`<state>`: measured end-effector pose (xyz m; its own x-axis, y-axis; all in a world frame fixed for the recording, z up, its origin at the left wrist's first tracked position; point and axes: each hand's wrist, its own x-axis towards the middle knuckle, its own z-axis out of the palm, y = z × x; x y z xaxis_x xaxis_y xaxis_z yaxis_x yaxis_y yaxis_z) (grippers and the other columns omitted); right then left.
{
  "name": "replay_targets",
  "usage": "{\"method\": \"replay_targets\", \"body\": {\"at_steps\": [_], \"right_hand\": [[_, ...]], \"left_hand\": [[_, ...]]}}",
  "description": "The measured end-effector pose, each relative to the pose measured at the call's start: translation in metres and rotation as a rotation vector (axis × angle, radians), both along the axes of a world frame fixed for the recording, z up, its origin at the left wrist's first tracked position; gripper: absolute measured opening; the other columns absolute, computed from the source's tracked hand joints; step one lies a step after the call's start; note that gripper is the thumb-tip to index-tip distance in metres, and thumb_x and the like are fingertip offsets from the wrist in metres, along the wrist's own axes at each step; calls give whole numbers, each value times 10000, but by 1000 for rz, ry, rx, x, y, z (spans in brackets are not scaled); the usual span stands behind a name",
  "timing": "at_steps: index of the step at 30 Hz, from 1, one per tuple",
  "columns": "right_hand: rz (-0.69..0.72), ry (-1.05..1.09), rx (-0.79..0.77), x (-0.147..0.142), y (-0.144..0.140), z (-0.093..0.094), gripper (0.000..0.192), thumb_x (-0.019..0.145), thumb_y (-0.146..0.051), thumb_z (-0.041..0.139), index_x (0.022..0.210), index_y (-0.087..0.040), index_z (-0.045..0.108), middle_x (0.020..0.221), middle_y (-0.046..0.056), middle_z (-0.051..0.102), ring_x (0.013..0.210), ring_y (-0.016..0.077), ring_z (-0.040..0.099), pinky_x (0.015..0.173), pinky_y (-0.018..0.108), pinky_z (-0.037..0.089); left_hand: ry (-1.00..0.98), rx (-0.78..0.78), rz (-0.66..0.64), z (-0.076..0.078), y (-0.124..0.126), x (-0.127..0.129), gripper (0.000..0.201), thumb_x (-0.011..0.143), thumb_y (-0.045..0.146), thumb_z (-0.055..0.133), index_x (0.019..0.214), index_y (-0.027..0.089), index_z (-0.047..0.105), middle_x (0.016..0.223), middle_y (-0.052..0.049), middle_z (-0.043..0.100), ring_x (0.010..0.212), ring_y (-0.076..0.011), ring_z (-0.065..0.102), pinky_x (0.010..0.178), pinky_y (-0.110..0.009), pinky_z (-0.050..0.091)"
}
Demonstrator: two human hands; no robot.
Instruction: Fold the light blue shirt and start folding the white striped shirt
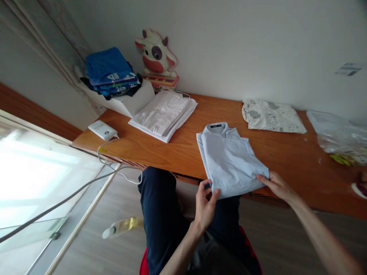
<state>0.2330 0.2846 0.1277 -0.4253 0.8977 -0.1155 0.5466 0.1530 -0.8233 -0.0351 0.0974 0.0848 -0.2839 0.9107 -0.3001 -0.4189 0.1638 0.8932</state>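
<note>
Folded pale blue shirt (231, 160) lies at the near edge of the wooden table (286, 152). Left hand (205, 202) pinches its lower left corner, thumb on top. Right hand (276, 186) grips the lower right corner. White folded stack (163, 114) sits well apart.

One view only, head cam, worn by the person. Looks fwd and down from above the lap, tilted, at close range onto the near edge of the table (183, 152). Far side ends at the wall (243, 46). Floor (94, 236) and a glass panel (31, 179) fill the lower left.
</note>
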Motion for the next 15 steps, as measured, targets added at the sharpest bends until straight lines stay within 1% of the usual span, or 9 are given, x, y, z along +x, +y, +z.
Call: {"method": "replay_targets", "body": {"at_steps": [3, 7, 12, 15], "right_hand": [[50, -54, -36, 1, 2, 6, 636, 807, -861, 710, 727, -231, 745, 650, 28, 687, 692, 248, 653, 626, 339, 568], [84, -69, -52, 10, 6, 12, 576, 829, -829, 707, 778, -260, 786, 732, 43, 747, 757, 273, 696, 654, 355, 606], [96, -13, -106, 18, 7, 6, 486, 827, -769, 753, 798, -286, 805, 740, 36, 758, 789, 281, 721, 689, 374, 640], [105, 28, -123, 21, 2, 0, 457, 825, -707, 802, 853, -252, 814, 843, 53, 796, 821, 281, 730, 722, 378, 643]], "left_hand": [[-20, -5, -5, -1, 0, -2, 534, 969, 589, 747, 1288, 226, 520, 709, 66, 604, 509, -55, 366, 507, -196, 262], [-62, -48, -14, -2, 3, -6, 588, 942, 622, 764, 1278, 195, 540, 647, 85, 572, 455, -48, 353, 464, -195, 238], [-74, -66, -19, 1, 4, -7, 594, 911, 655, 783, 1191, 172, 580, 619, 79, 588, 428, -40, 351, 443, -191, 236], [-78, -73, -24, 2, 4, -7, 616, 896, 677, 786, 1191, 175, 582, 621, 82, 590, 414, -37, 339, 412, -187, 217]]}}
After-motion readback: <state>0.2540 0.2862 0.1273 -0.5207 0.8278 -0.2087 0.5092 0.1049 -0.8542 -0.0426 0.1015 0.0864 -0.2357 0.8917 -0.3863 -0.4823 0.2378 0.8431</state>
